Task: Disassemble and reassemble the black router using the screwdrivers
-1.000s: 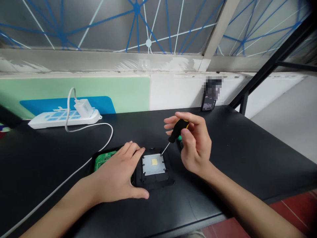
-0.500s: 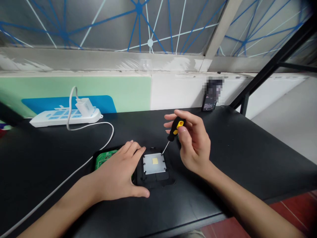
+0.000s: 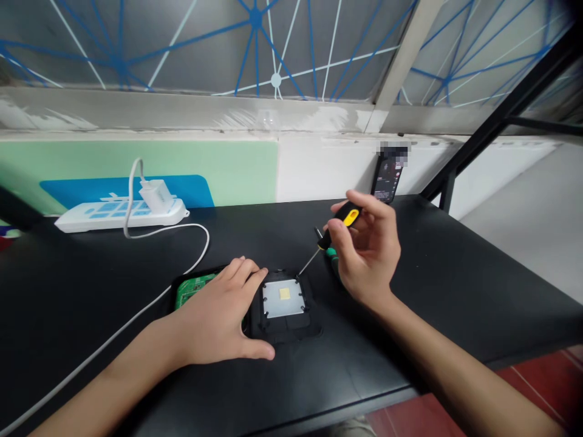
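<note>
My right hand grips a black and yellow screwdriver by its handle. The slanted shaft puts its tip at the upper right corner of a silver metal plate, which is set in a black plastic housing. Dark screws sit around the plate's edge, and a small pale yellow square lies at its middle. Spread over the left part of the device, my left hand has its fingers stretched out and thumb apart. Partly under it shows a green circuit board in a black shell.
Behind my right hand lies a partly hidden green and black tool. A white power strip with a plugged-in charger stands at the back left, its white cable running across the black table. A phone leans against the wall.
My right hand has moved right and slightly up, and the screwdriver leans further over, its tip still near the plate's corner. The green and black tool has come into view. My left hand stays put.
</note>
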Demonstrator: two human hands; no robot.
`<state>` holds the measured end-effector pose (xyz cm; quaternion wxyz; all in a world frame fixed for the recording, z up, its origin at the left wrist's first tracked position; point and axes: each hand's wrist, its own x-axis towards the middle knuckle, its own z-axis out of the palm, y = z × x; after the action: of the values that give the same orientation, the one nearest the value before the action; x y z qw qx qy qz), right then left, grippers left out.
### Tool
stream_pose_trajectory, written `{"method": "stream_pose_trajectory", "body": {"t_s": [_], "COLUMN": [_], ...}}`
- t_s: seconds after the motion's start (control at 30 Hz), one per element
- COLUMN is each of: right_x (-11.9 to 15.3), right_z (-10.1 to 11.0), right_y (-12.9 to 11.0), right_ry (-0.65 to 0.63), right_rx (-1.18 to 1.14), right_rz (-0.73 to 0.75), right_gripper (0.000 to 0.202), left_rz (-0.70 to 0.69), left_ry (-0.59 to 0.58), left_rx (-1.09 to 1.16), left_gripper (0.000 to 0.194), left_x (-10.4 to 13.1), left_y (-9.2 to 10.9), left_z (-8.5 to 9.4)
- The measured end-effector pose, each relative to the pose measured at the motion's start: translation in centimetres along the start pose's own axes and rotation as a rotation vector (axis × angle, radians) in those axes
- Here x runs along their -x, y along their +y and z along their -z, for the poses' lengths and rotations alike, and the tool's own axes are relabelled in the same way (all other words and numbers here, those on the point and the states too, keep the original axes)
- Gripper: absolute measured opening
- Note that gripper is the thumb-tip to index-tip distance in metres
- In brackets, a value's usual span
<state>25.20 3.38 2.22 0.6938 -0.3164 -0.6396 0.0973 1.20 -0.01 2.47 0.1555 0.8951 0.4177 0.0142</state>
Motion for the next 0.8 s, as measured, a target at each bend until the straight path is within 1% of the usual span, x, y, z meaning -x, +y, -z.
{"method": "stream_pose_trajectory", "body": {"t_s": [0.07,0.13,0.27,0.37,0.5,0.6,0.8], "right_x": [-0.2,-0.3,-0.2,0.0,0.2,0.4,0.6], "right_z": [0.0,0.0,-0.2,-0.3,-0.4,-0.4,-0.5], "right_y": [0.4,0.9,2.3,3.1,3.1,2.8,2.9], "right_ry": [0.047,0.066,0.068,0.044,-0.017,-0.046,-0.046], "right_rx": [-0.022,-0.041,-0.112,-0.144,-0.109,-0.088,-0.135], "right_rz": [-0.027,-0.069,-0.182,-0.240,-0.330,-0.360,-0.379], "right_gripper": [0.038,0.036,0.035,0.035,0.033,0.032,0.033], "left_rz": [-0.001,0.000,-0.023,-0.040,-0.050,-0.073,-0.114], "left_ry": [-0.010,-0.018,-0.003,0.037,0.062,0.080,0.082], "left_rx": [-0.002,-0.005,0.011,0.019,0.004,-0.023,-0.068], "left_gripper": [0.104,0.107,0.110,0.106,0.097,0.099,0.099], "left_x": [0.0,0.1,0.3,0.3,0.1,0.1,-0.3], "left_y": [0.1,0.0,0.0,-0.1,-0.5,-0.9,-1.5], "left_z": [0.1,0.2,0.3,0.3,-0.1,-0.3,-0.6]}}
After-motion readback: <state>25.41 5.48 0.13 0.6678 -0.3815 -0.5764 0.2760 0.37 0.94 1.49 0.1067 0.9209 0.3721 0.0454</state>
